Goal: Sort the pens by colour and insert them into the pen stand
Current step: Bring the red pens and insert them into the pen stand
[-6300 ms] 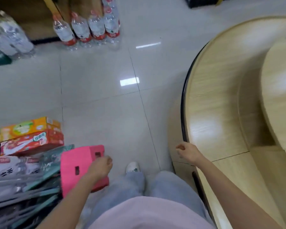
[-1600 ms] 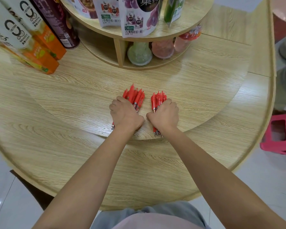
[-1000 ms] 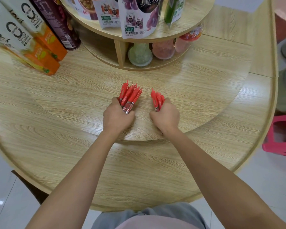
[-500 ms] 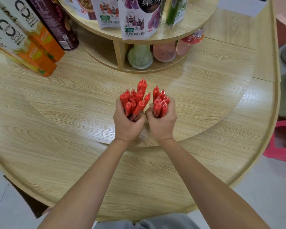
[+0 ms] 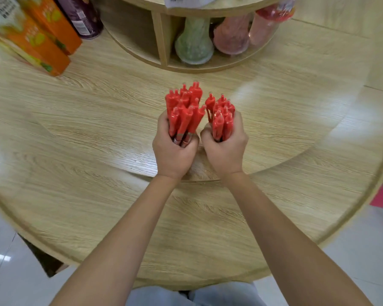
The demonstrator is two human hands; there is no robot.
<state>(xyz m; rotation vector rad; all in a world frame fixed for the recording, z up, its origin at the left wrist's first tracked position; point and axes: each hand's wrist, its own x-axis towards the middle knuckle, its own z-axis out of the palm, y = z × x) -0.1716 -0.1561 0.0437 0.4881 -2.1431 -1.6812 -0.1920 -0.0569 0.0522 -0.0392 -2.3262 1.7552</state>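
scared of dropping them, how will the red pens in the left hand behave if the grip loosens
The red pens look like stiff, smooth plastic, so they may slide past each other; their ends sit unevenly. Only the left hand binds them, so they would likely splay apart. Slim and rounded, they could roll on the glossy table.

No wording can be read anywhere. At the table's far left corner, the orange cartons (image 5: 43,44) carry green and yellow printed patches, and the white carton face (image 5: 0,13) beside them carries dark marks, all smeared by blur. The purple can (image 5: 81,15) next to them has a pale label panel of fine print too small to make out. The white packet (image 5: 187,0) on the upper shelf shows only faint grey lines.
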